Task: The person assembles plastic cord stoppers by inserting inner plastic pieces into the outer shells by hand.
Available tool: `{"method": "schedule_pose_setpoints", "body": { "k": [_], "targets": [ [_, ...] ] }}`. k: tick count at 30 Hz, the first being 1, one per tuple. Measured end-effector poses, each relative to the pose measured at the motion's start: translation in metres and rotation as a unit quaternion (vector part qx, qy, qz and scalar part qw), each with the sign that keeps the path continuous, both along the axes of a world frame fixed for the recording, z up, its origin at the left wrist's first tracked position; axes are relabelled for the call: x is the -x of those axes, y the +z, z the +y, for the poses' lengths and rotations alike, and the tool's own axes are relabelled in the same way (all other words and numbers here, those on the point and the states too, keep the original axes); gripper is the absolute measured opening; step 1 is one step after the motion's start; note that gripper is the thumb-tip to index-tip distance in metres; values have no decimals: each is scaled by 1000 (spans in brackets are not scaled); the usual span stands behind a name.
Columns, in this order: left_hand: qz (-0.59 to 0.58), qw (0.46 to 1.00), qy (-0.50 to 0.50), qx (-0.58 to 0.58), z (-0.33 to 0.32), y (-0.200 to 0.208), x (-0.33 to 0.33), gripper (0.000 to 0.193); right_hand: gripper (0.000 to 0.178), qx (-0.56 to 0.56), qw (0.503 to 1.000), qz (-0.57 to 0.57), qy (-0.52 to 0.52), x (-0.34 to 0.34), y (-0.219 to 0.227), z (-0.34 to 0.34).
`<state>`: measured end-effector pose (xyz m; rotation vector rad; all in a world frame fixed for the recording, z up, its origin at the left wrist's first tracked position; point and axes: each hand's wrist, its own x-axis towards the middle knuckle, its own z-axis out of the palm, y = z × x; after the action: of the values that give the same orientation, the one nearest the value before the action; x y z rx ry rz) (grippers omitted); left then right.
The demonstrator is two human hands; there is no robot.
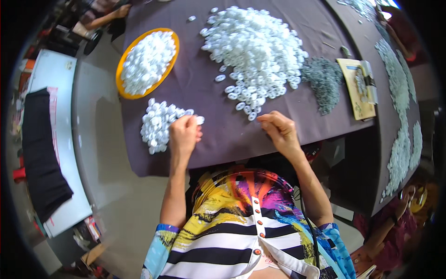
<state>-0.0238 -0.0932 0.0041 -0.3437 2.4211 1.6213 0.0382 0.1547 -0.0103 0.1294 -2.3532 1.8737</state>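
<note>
Markings on the tan board (351, 100) too small to read. Table (227, 145) edge runs under your wrists; bare cloth between hands. White pieces: one large pile (255, 46), one small pile (155, 125), one heaped orange tray (119, 69). One grey pile (325, 83). Your left hand (185, 132), curled narrow, touches the small pile; right hand (282, 132) pinches narrow near the large one. Can't tell what either holds.
</note>
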Motion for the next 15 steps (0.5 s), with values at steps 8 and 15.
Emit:
{"method": "schedule_pose_setpoints", "body": {
  "k": [8, 15],
  "targets": [
    [160, 959, -23, 234, -39, -23, 9, 24, 12, -287, 942, 59, -166, -9, 15, 51],
    [258, 947, 4, 193, -8, -7, -1, 23, 14, -366, 867, 82, -328, -10, 15, 105]
  ]
}}
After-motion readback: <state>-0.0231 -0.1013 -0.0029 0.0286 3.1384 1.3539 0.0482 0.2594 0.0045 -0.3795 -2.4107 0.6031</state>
